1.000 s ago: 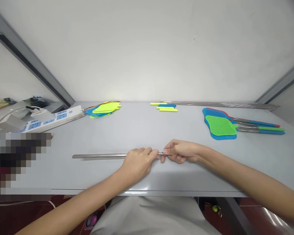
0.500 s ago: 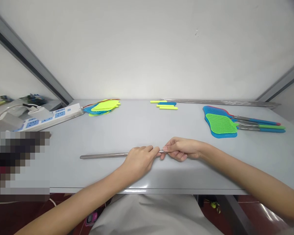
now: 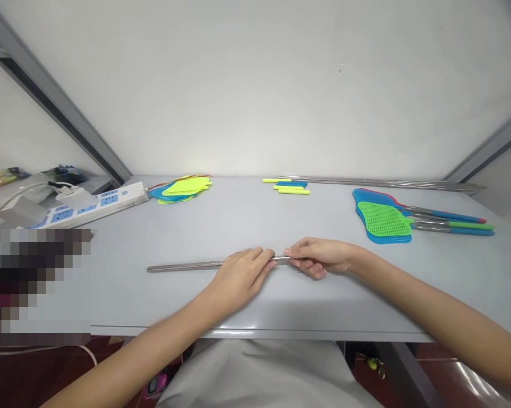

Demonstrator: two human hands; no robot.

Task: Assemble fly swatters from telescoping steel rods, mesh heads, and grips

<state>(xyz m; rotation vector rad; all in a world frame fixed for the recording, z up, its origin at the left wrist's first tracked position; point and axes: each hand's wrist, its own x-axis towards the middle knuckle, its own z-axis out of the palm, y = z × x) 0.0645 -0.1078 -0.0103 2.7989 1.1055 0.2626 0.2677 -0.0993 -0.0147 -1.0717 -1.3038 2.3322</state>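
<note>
A thin metal telescopic rod (image 3: pixel 183 266) lies level just above or on the grey table, its wider end pointing left. My left hand (image 3: pixel 243 276) is closed over the rod's middle, palm down, hiding that stretch. At the rod's right end, my right hand (image 3: pixel 317 258) pinches the narrow tip between thumb and fingers. A short piece of bare metal shows between the two hands. Whether the rod touches the tabletop under my left hand, I cannot tell.
Fly swatters (image 3: pixel 385 218) with metal shafts lie at the right. Behind them run several metal rods (image 3: pixel 391 183). Yellow and blue handle sleeves (image 3: pixel 293 191) sit at the back middle, loose swatter heads (image 3: pixel 187 186) at the back left. A power strip (image 3: pixel 98 204) borders the left side.
The rod has shifted slightly right and up in view. The gap between my hands has widened a little, showing more metal. The whole view has also moved slightly.
</note>
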